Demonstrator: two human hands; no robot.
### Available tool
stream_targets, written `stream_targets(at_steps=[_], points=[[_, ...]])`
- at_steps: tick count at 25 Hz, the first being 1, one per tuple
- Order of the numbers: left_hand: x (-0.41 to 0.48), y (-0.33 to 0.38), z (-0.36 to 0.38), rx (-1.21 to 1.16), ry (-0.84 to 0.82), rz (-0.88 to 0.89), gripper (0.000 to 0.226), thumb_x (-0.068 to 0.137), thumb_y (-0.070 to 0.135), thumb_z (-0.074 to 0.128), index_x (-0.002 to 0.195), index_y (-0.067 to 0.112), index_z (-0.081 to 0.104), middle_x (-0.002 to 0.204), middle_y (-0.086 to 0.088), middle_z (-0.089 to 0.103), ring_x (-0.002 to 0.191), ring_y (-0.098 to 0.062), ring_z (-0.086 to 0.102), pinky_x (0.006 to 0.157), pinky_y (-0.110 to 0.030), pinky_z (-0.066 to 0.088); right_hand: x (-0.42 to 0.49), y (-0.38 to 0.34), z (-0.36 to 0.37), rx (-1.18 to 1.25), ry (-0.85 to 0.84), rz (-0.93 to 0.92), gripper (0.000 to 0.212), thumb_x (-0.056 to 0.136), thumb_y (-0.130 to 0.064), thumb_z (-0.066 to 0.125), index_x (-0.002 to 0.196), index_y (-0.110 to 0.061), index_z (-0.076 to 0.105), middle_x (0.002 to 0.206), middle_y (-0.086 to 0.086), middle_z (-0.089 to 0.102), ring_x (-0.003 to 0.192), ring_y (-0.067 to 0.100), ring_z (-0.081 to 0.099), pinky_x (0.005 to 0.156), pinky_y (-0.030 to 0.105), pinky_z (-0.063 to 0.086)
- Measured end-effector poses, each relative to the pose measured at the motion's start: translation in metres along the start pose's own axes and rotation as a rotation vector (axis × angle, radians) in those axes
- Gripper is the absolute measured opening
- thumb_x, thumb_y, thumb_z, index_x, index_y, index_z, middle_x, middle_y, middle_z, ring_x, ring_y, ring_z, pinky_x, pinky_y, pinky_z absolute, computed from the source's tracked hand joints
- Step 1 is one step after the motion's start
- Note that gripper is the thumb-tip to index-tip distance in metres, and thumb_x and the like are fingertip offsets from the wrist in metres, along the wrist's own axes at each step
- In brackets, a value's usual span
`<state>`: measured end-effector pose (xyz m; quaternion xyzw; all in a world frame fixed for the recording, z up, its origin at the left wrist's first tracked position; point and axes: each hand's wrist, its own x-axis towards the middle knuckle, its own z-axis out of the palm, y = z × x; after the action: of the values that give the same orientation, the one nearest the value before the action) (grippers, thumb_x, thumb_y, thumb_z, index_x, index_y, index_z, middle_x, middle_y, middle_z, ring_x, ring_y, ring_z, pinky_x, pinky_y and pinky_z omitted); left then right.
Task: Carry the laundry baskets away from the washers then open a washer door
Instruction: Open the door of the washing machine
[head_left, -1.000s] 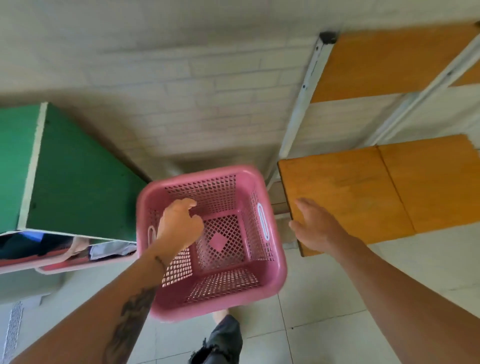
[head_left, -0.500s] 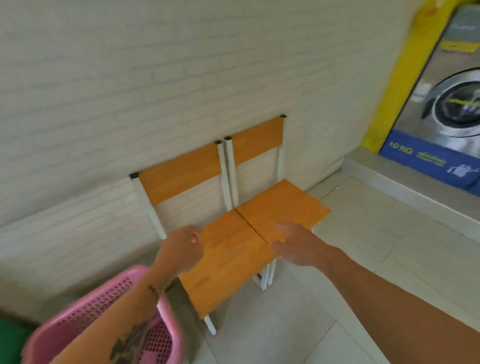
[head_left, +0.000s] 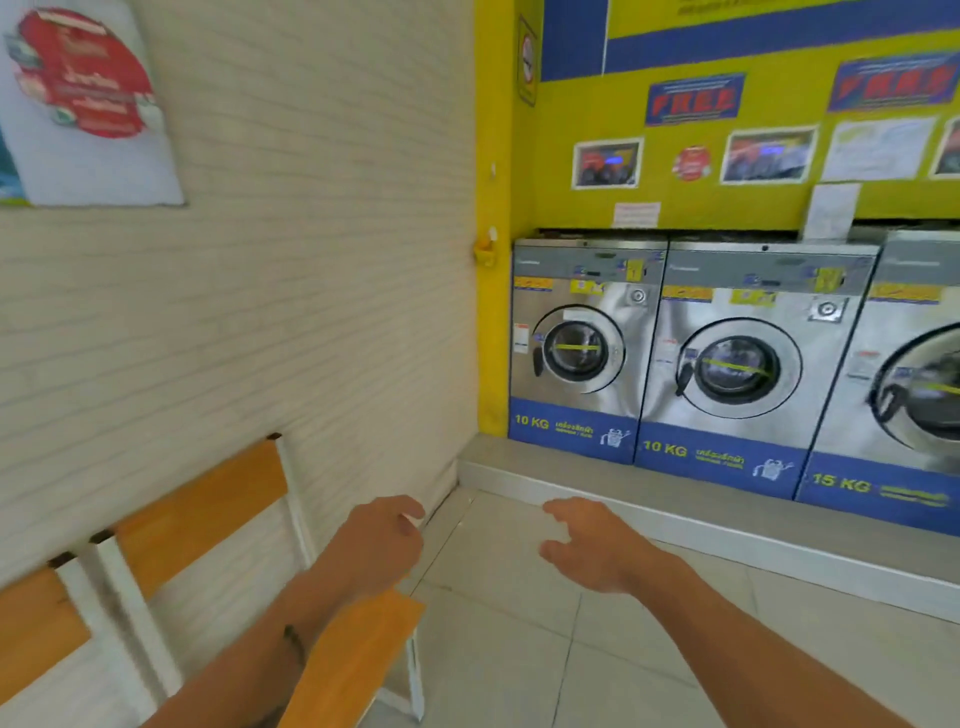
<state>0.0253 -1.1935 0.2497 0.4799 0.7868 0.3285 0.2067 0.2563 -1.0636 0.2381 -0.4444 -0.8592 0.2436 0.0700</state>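
Observation:
Three steel front-loading washers stand on a raised step against the yellow wall: a left washer (head_left: 584, 343) marked 10 KG, a middle washer (head_left: 737, 364) marked 10 KG, and a right washer (head_left: 919, 384) marked 15 KG, cut by the frame edge. All three round doors look closed. My left hand (head_left: 382, 540) and my right hand (head_left: 587, 545) reach forward over the floor, both empty with fingers loosely spread. They are well short of the washers. No laundry basket is in view.
Two wooden chairs (head_left: 208, 514) with white frames stand against the white brick wall on the left. The grey step (head_left: 675, 514) runs under the washers. A poster (head_left: 88, 98) hangs on the left wall. Tiled floor (head_left: 519, 623) lies between me and the step.
The view has swung up and right, from the pink basket on the floor past the chairs to the washers. The basket has left the view. Both hands stay empty.

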Motion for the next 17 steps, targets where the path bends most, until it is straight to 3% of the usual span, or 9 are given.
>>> stream_targets(at_steps=[3,6,12,17], points=[[0.078,0.035,0.037,-0.033,-0.025,0.076,0.027,0.093,0.02,0.046,0.11,0.032,0.062,0.105,0.004,0.06,0.064,-0.01,0.06,0.05,-0.017,0.045,0.039,0.049,-0.038,-0.019,0.075,0.087,0.06,0.088,-0.042,0.055,0.144,-0.026,0.041,0.15,0.0,0.042,0.136,0.019,0.04,0.113,0.035,0.032],[0.16,0.065,0.073,-0.065,-0.051,0.13,0.022,0.093,0.02,0.049,0.101,0.034,0.063,0.096,0.004,0.062,0.066,-0.008,0.06,0.049,-0.014,0.044,0.089,0.095,-0.076,-0.01,0.129,0.155,0.042,0.088,-0.036,0.057,0.128,-0.023,0.054,0.133,0.002,0.055,0.119,0.021,0.053,0.104,0.036,0.042],[0.325,0.138,0.145,0.036,-0.15,0.293,0.02,0.092,0.021,0.051,0.096,0.038,0.061,0.098,0.008,0.059,0.091,-0.013,0.059,0.081,-0.019,0.044,0.178,0.199,-0.144,0.089,0.225,0.353,0.064,0.091,-0.042,0.055,0.149,-0.024,0.035,0.153,-0.001,0.038,0.136,0.018,0.042,0.113,0.035,0.034],[0.419,0.217,0.235,0.112,-0.331,0.429,0.022,0.092,0.022,0.051,0.088,0.044,0.055,0.098,0.01,0.06,0.089,-0.004,0.055,0.078,-0.011,0.037,0.224,0.302,-0.196,0.149,0.279,0.498,0.064,0.091,-0.039,0.056,0.148,-0.024,0.034,0.15,0.002,0.042,0.132,0.019,0.046,0.109,0.035,0.038]])
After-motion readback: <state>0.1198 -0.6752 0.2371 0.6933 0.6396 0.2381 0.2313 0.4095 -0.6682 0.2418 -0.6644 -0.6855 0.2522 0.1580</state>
